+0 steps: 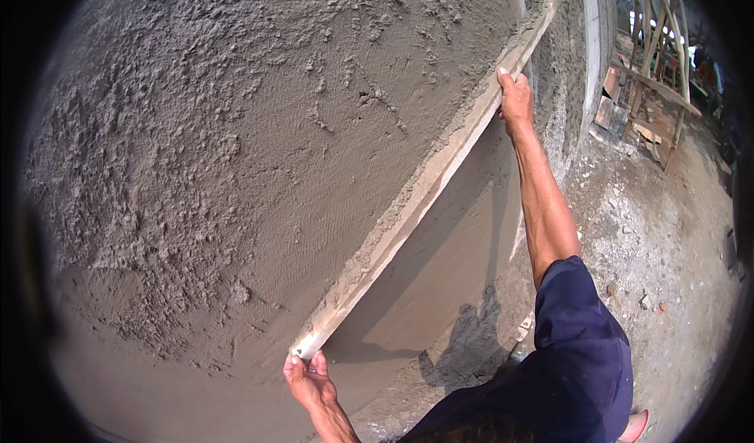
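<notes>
A long straight board (424,192), with wet mortar along its upper edge, lies diagonally against a freshly plastered grey wall (196,129). My left hand (310,376) grips its lower end at the bottom middle, thumb and fingers around it. Higher up at the right, my right hand (512,93) is closed on the board a little below its top end. The plaster is rough and lumpy toward the left and smoother around the board. Below the board, shadows fall on smoother plaster.
Wooden poles and planks (652,74) stand at the upper right beside the wall, with small boards (609,109) among them. Rubble (644,302) lies on the dusty ground to the right. A narrow pale vertical strip (591,66) runs along the wall's right side. My foot (636,427) shows at the lower right.
</notes>
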Action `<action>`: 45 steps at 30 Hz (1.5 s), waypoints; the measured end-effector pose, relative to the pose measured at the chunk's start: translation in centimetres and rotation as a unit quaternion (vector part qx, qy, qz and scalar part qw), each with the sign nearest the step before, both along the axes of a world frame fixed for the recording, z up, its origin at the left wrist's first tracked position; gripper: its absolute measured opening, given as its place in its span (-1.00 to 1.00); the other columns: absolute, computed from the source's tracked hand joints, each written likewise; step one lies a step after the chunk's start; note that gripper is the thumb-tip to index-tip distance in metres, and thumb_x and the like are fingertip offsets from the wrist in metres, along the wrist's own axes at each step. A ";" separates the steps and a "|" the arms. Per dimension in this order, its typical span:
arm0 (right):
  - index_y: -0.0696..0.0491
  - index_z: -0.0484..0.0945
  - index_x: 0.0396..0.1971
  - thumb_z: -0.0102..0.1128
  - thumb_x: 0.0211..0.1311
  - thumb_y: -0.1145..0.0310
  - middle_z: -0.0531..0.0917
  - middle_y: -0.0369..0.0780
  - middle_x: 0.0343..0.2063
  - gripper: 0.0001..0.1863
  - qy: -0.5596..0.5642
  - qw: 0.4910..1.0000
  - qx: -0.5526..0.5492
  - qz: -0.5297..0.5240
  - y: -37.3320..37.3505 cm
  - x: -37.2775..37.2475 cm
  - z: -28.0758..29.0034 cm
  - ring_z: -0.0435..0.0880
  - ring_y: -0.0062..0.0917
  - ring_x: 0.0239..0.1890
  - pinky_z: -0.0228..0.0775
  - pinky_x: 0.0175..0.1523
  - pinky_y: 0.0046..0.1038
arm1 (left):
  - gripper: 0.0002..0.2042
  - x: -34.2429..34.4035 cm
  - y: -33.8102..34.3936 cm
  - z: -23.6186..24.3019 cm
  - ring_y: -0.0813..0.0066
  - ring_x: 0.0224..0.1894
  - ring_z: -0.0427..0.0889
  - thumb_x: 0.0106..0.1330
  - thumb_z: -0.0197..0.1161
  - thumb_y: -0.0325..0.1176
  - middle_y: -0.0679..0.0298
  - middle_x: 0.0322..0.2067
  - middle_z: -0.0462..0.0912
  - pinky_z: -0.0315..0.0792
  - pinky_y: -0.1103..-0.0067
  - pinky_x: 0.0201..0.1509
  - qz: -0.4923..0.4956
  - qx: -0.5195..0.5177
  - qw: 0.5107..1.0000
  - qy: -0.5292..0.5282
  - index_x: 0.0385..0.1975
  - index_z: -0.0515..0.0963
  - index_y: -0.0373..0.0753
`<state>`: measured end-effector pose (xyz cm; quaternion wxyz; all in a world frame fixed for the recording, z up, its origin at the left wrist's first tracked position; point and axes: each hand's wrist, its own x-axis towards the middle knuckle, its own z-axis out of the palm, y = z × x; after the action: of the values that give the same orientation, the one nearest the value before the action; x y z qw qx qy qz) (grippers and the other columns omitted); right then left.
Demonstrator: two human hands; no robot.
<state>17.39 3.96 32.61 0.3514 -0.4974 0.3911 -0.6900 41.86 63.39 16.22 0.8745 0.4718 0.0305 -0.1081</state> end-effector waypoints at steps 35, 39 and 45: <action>0.30 0.44 -0.24 0.29 0.32 0.01 0.57 -0.15 -0.52 -0.45 0.008 0.997 -0.028 0.067 15.7 7.1 -1.4 0.60 -0.44 -0.45 0.48 -0.28 -0.34 | -0.64 5.9 12.7 -1.5 0.52 -0.41 0.69 0.49 0.29 -0.25 0.25 -0.20 0.65 0.66 0.64 -0.39 0.123 0.099 0.983 -0.099 0.20 0.40 -0.12; 0.33 0.20 0.21 0.25 0.43 0.17 0.51 -0.25 -0.48 -0.36 -0.053 0.980 0.062 0.181 30.6 13.5 -14.3 0.44 -0.69 -0.59 0.33 -0.55 -0.52 | -0.55 12.6 28.0 -10.9 0.50 -0.37 0.65 0.47 0.29 -0.35 0.27 -0.16 0.65 0.61 0.62 -0.33 0.129 0.222 0.928 -0.271 0.32 0.39 -0.14; 0.25 0.16 0.22 0.19 0.47 0.24 0.58 -0.26 -0.44 -0.43 -0.141 0.964 0.045 0.219 33.4 15.0 -14.1 0.47 -0.71 -0.66 0.30 -0.70 -0.62 | -0.48 14.6 33.8 -9.3 0.16 -0.16 0.69 0.34 0.33 -0.54 0.01 0.07 0.61 0.62 0.41 -0.14 0.178 0.678 0.580 -0.415 0.32 0.43 -0.20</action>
<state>32.34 37.32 18.48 0.5675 -0.4518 0.2498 -0.6414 56.43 97.23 6.88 0.2192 0.9060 -0.1878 0.3097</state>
